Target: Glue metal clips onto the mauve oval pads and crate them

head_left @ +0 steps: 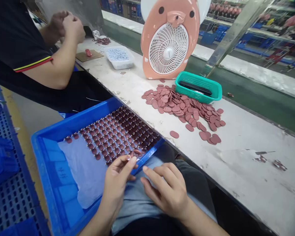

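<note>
My left hand [117, 177] pinches a small reddish-brown oval piece [137, 152] between thumb and forefinger, with a tiny pale bit by the fingertips. Close by on the right is my right hand [168, 191], its fingers curved and apart, with nothing visible in them. Both hands hover over my lap by the near rim of a blue plastic crate [51, 183]. Inside it, rows of small reddish-brown pieces with metal fittings [113, 137] lie on a translucent sheet [88, 180]. On the bench, loose flat oval pieces [177, 105] form a spread-out pile.
A pink animal-shaped fan [147, 42] stands on the bench [255, 141] behind the pile. Beside it, a green basket [218, 91] holds a dark object. Farther left are a white tub [126, 64] and a brown board [95, 55]. A co-worker's hands [72, 28] are at upper left.
</note>
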The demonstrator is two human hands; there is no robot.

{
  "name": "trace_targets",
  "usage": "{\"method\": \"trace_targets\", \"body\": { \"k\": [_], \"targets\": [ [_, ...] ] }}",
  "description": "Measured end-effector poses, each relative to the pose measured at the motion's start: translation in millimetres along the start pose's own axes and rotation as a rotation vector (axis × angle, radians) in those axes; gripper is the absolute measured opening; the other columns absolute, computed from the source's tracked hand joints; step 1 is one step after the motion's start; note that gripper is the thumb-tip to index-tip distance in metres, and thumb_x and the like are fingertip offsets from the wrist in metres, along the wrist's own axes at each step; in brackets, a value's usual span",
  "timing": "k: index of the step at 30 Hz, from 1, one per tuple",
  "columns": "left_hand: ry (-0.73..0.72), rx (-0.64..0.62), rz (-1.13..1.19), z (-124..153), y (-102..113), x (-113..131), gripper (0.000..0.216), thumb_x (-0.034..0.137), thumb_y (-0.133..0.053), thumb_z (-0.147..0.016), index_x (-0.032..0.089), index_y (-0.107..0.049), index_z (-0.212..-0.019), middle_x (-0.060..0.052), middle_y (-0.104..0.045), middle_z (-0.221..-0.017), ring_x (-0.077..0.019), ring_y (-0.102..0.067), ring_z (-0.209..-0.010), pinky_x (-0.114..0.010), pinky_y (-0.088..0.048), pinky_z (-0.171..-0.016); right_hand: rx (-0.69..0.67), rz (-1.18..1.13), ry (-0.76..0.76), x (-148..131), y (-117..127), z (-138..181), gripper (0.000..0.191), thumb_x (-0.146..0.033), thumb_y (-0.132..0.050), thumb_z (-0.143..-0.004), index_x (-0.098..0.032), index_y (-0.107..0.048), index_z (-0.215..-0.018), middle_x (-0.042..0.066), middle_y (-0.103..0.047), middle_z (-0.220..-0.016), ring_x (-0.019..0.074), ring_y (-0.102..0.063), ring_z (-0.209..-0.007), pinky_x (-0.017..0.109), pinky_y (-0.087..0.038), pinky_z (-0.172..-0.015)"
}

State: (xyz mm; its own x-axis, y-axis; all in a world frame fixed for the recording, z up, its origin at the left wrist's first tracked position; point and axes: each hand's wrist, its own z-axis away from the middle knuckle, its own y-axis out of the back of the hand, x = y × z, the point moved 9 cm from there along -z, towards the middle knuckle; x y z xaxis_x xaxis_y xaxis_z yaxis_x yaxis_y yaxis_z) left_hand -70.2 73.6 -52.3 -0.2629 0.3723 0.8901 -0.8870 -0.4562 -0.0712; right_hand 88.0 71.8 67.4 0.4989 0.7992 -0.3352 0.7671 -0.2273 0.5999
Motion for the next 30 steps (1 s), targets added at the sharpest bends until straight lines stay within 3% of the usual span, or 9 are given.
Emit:
{"method": "trace_targets", "body": {
  "k": [5,7,9,12,16,22,30],
  "targets": [
    [0.014,0.204,-0.406,-37,102,-9,0.048,0.057,-0.075,-0.07,0.02,-0.065,-0.099,-0.012,-0.075,-0.101,-0.0315,-0.07,-0.098,-0.035,-0.056,-0.071,-0.012,0.01,-0.025,5,20,17,0.023,-0.006,-0.062,-0.089,-0.012,-0.066,-0.11,0.005,-0.067,-0.072,0.0162,-0.058,-0.064,0.03,-0.054,-0.058],
    [0.026,0.26,-0.649,-54,141,-10,0.039,0.053,-0.073,-0.07,0.02,-0.068,-0.091,-0.014,-0.076,-0.096,-0.0373,-0.068,-0.101,-0.043,-0.053,-0.08,-0.025,0.047,-0.072,14,23,28,0.021,-0.006,-0.062,-0.088,-0.013,-0.067,-0.108,0.005,-0.067,-0.073,0.0167,-0.059,-0.065,0.03,-0.055,-0.06],
    [0.053,0.251,-0.881,-70,163,-15,0.031,0.048,-0.072,-0.071,0.021,-0.073,-0.086,-0.014,-0.077,-0.09,-0.0423,-0.067,-0.099,-0.05,-0.049,-0.085,-0.038,0.074,-0.108,23,25,39,0.021,-0.005,-0.063,-0.088,-0.013,-0.068,-0.107,0.005,-0.066,-0.074,0.0174,-0.059,-0.066,0.031,-0.056,-0.061],
    [0.091,0.183,-1.137,-89,169,-25,0.031,0.046,-0.066,-0.075,0.022,-0.078,-0.091,-0.015,-0.078,-0.092,-0.0455,-0.068,-0.096,-0.052,-0.047,-0.081,-0.035,0.078,-0.15,31,28,50,0.024,-0.004,-0.063,-0.087,-0.014,-0.068,-0.107,0.004,-0.066,-0.074,0.0178,-0.059,-0.066,0.031,-0.055,-0.061],
    [0.103,0.107,-1.314,-102,159,-38,0.039,0.048,-0.056,-0.086,0.021,-0.076,-0.107,-0.015,-0.078,-0.109,-0.0411,-0.068,-0.104,-0.048,-0.049,-0.08,-0.023,0.08,-0.172,35,33,55,0.025,-0.002,-0.063,-0.086,-0.014,-0.068,-0.107,0.004,-0.065,-0.073,0.0173,-0.058,-0.066,0.031,-0.055,-0.061],
    [0.139,0.063,-1.419,-113,160,-49,0.045,0.051,-0.051,-0.096,0.019,-0.067,-0.123,-0.012,-0.072,-0.12,-0.03,-0.066,-0.109,-0.051,-0.051,-0.091,-0.015,0.114,-0.184,39,37,66,0.026,-0.001,-0.065,-0.086,-0.012,-0.068,-0.109,0.005,-0.065,-0.075,0.0174,-0.058,-0.069,0.032,-0.054,-0.065],
    [0.153,0.077,-1.446,-122,166,-59,0.043,0.05,-0.053,-0.096,0.019,-0.068,-0.121,-0.011,-0.074,-0.111,-0.0283,-0.069,-0.103,-0.05,-0.053,-0.089,-0.011,0.119,-0.168,40,40,69,0.025,0.003,-0.067,-0.086,-0.007,-0.068,-0.109,0.007,-0.063,-0.077,0.0175,-0.054,-0.075,0.031,-0.052,-0.066]
  ]
}}
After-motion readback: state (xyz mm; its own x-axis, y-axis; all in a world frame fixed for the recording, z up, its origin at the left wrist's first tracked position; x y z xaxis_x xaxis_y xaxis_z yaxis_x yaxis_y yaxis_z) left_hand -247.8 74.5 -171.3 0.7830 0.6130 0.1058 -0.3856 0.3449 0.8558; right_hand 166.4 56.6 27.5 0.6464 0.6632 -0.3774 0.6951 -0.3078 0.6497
